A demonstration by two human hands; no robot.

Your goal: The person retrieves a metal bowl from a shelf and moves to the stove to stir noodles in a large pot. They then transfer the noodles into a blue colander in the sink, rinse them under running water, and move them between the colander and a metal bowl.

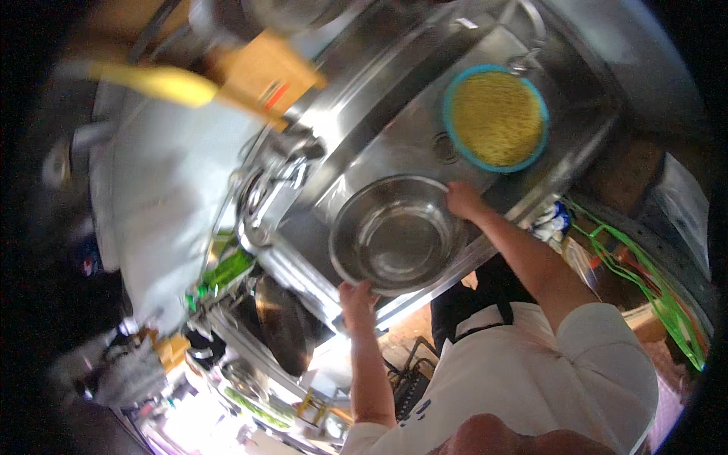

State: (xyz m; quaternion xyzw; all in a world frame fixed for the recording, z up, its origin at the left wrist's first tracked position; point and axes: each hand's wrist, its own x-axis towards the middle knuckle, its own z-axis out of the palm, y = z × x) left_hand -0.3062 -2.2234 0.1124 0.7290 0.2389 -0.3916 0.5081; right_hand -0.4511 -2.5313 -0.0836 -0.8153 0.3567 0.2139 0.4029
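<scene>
A wide, round stainless steel basin (pixel 401 233) is held over the near part of a metal sink (pixel 392 142). My left hand (pixel 357 301) grips its rim at the lower left. At the upper right of the same rim, my right hand (pixel 463 200) has hold too. The inside of the basin shows no solid contents; whether it holds water, I cannot tell. Beyond my right hand, a turquoise-rimmed round container (pixel 449 116) full of yellowish grains or small pieces (pixel 497 119) stands in the sink near the drain.
A cardboard box (pixel 273 74) stands beyond the sink's left end, with a blurred yellow object (pixel 165 85) beside it. Metal utensils (pixel 284 165) lie at the sink's left edge. A large dark pan (pixel 284 324) is at lower left. Green netting or straps (pixel 642 278) hang at right.
</scene>
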